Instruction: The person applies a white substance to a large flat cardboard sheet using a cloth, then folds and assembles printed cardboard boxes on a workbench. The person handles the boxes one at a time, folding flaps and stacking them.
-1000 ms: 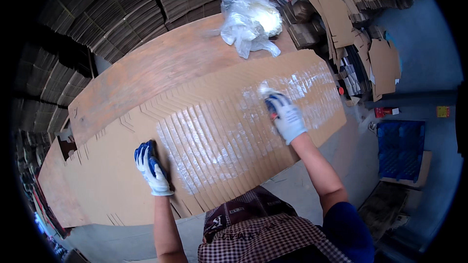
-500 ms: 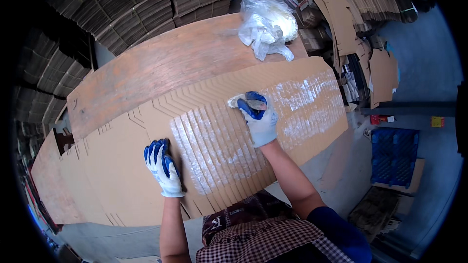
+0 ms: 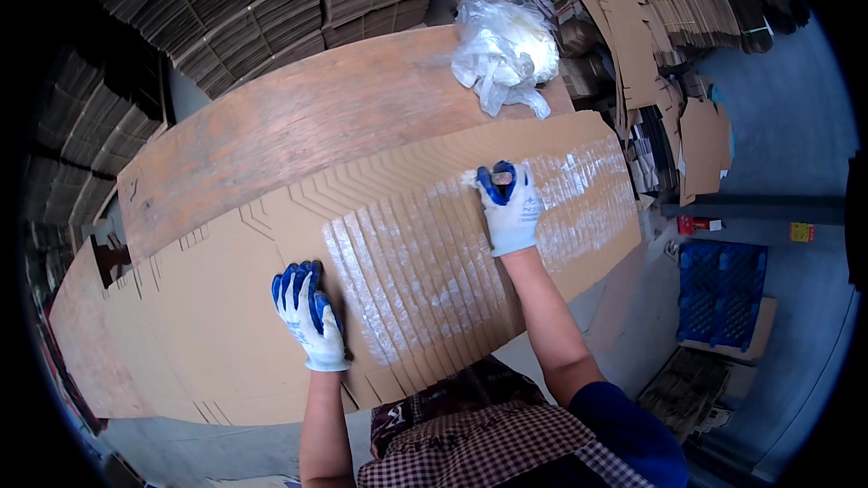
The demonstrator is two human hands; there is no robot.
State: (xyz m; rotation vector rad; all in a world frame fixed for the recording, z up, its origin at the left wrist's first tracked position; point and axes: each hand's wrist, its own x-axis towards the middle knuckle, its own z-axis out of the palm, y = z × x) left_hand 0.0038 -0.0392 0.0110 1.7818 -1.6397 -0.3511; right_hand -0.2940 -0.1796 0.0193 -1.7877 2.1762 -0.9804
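Observation:
A stack of fanned-out brown cardboard sheets [image 3: 217,307] lies across the table, its overlapping edges forming rows. Shiny whitish smears [image 3: 398,280] coat the rows in two broad patches. My left hand [image 3: 309,312], in a white glove with blue-coated fingers, rests flat on the cardboard left of the nearer patch, fingers stretched out. Gloved the same way, my right hand [image 3: 511,208] is closed around a small pale lump, whose exact kind I cannot make out. It is at the far edge of the coated rows, between the two patches.
Crumpled clear plastic [image 3: 506,54] sits at the back of the wooden table [image 3: 289,117]. Tied cardboard stacks [image 3: 244,9] stand beyond it. On the right are upright cardboard pieces [image 3: 701,149] and a blue plastic pallet [image 3: 721,294].
My right hand has moved to the right along the far part of the coated rows, still closed on the pale lump. My left hand stays in place on the cardboard.

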